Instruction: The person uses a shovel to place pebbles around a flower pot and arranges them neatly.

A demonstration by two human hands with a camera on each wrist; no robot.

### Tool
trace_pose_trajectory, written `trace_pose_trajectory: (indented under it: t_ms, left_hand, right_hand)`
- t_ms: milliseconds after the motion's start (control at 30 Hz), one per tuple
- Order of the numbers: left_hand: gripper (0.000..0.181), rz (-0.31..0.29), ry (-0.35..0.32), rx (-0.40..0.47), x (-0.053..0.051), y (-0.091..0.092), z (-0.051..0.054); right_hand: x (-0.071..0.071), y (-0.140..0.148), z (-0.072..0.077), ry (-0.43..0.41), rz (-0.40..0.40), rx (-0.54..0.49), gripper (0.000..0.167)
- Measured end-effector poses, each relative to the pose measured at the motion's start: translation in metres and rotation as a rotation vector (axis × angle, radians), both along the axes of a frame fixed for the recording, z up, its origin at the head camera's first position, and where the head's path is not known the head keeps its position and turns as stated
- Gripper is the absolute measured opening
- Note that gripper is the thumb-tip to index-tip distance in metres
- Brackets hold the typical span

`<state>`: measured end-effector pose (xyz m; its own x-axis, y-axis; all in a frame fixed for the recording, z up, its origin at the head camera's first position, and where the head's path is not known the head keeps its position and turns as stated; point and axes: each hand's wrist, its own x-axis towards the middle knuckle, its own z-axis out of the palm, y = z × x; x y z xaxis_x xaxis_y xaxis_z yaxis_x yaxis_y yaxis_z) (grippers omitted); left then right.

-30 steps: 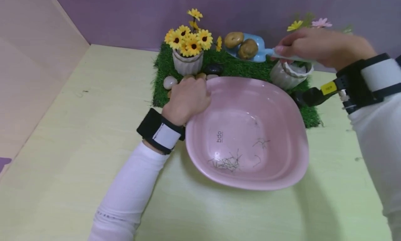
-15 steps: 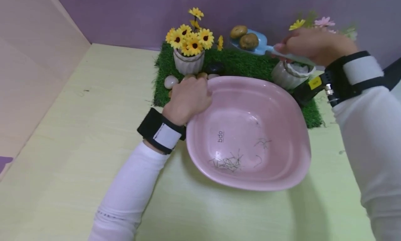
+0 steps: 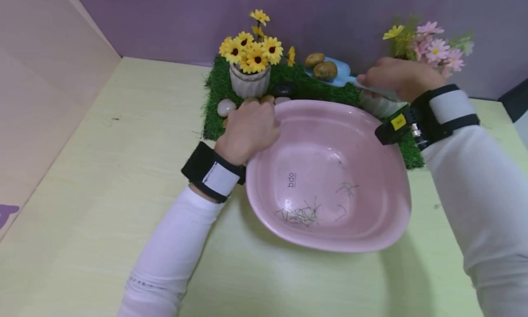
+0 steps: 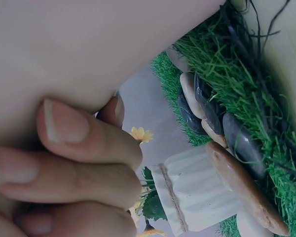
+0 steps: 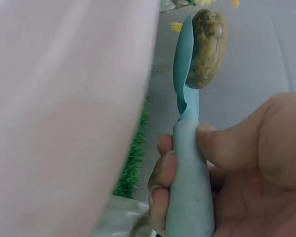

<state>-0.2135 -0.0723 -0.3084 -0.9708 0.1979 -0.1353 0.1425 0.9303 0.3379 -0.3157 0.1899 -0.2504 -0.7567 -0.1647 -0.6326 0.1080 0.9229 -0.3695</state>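
Note:
A pink basin (image 3: 317, 170) is tilted over the turf, with loose grass strands (image 3: 301, 215) inside. My left hand (image 3: 249, 131) grips its left rim; in the left wrist view its fingers (image 4: 84, 173) curl against the basin's outer side. My right hand (image 3: 402, 76) holds a light blue hand trowel (image 3: 342, 79) by its handle (image 5: 190, 182), above the turf behind the basin. Two brown pebbles (image 3: 325, 71) lie on the trowel's blade; only one brown pebble (image 5: 206, 49) shows clearly in the right wrist view.
Artificial turf (image 3: 222, 79) lies along the purple back wall (image 3: 173, 24). On it stand a pot of yellow flowers (image 3: 250, 81) and a second pot (image 3: 381, 105) with pink flowers (image 3: 439, 51), partly behind my right hand. Several pebbles (image 4: 244, 185) rest near the left pot.
My right hand has moved left and then down with the trowel, uncovering the pink flowers. Both pebbles stay on the blade. My left hand and the basin barely move.

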Motion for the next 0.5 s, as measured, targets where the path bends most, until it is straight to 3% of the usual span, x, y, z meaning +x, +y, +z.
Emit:
trace_pose_trajectory:
  t_ms: [267,500]
  left_hand:
    - [0.035,-0.016,0.019,-0.01,0.0,0.002,0.001]
    - [0.035,-0.02,0.012,-0.012,0.001,0.001,0.001]
  right_hand:
    - [-0.001,0.004,-0.012,-0.022,0.027,-0.016,0.047]
    - [-0.002,0.0,-0.017,-0.067,0.036,0.01,0.068]
